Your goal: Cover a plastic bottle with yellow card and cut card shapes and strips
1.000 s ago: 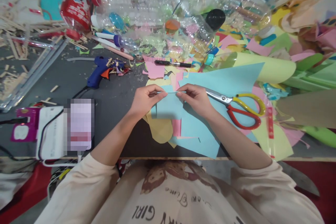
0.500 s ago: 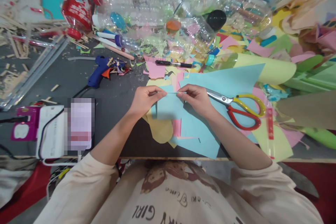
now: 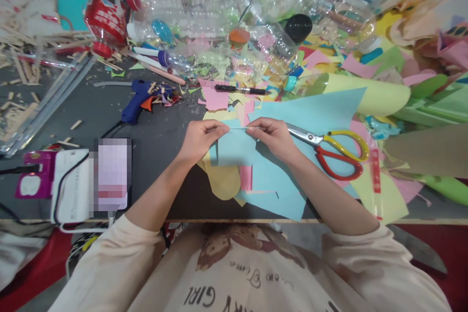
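My left hand is closed in a pinch, thumb against fingers, on the upper left edge of a light blue piece of paper. At the same edge's right end, my right hand pinches it too. The edge runs as a thin straight line between the two hands; whether it is folded I cannot tell. Beneath lies a larger light blue sheet. Scissors with one yellow and one red handle lie beside my right hand, their blade tips hidden behind it. A yellow paper piece sticks out below my left hand.
A blue glue gun lies to the left, with a phone and a white power bank nearer me. A black pen rests beyond my hands. Clear plastic bottles, paper scraps and wooden sticks crowd the back.
Both hands stay in nearly the same place, still pinching the blue paper's edge. The view has shifted very slightly.
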Available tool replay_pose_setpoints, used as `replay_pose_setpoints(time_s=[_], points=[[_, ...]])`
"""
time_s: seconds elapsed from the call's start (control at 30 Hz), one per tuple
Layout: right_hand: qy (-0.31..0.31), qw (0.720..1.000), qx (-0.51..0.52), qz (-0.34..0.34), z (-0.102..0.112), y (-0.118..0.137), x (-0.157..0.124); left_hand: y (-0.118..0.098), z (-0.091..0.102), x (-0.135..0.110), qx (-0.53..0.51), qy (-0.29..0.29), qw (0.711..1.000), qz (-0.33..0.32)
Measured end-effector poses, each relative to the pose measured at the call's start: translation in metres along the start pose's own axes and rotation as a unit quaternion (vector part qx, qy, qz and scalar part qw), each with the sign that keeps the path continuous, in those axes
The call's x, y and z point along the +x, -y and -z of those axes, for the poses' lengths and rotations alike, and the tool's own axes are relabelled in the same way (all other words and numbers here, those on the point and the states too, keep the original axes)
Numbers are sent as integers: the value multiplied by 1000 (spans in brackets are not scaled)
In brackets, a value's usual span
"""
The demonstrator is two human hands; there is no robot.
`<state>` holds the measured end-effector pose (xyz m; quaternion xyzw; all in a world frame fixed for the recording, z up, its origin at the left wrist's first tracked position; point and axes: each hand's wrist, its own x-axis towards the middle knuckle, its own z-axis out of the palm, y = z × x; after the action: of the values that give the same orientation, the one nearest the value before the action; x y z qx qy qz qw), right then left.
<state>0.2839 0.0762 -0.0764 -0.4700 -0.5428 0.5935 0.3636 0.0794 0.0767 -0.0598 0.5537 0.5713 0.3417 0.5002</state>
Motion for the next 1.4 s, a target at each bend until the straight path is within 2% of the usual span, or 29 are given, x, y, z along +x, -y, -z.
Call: replay_pose_setpoints(time_s=[0.63, 0.9, 1.4], points=[[-33, 999, 5, 3, 2, -3, 1, 6, -2, -3, -28, -15, 999, -9], [-54, 997, 51, -5, 0, -5, 0, 7, -5, -3, -57, -27, 998, 0], [-54, 989, 136, -33, -1, -9, 1, 6, -7, -2, -110, -36, 993, 10]])
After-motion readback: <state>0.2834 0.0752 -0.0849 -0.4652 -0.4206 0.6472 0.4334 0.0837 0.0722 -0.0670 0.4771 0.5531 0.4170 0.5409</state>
